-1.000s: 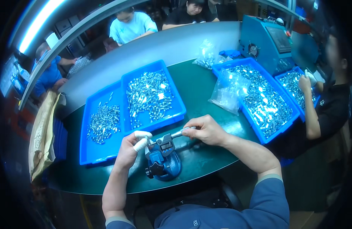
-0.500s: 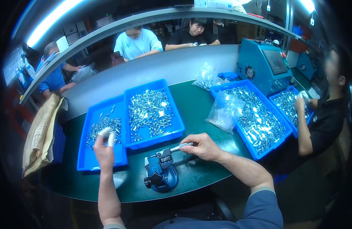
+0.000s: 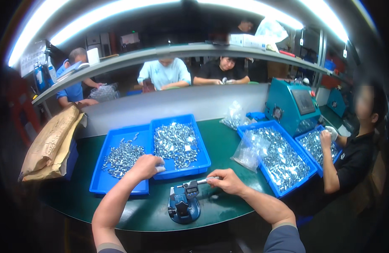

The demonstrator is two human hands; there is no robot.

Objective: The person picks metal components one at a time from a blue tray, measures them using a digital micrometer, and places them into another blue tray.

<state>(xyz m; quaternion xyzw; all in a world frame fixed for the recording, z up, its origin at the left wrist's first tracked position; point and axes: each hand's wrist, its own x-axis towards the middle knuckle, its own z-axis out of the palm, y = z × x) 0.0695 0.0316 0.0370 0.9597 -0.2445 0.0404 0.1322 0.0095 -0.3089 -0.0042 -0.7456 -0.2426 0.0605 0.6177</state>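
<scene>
Blue trays of metal parts sat centre-left, and the left hand had just swung from over the left tray to its neighbour's near corner, its curled grip's contents impossible to tell. Lower centre, the right hand pinched the micrometer by its handle, measuring gap apparently vacant, between parts.

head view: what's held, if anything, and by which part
The right hand grips the silver cylindrical end of the dark-grey digital micrometer in the blue stand; whether the left hand holds anything cannot be told.
</scene>
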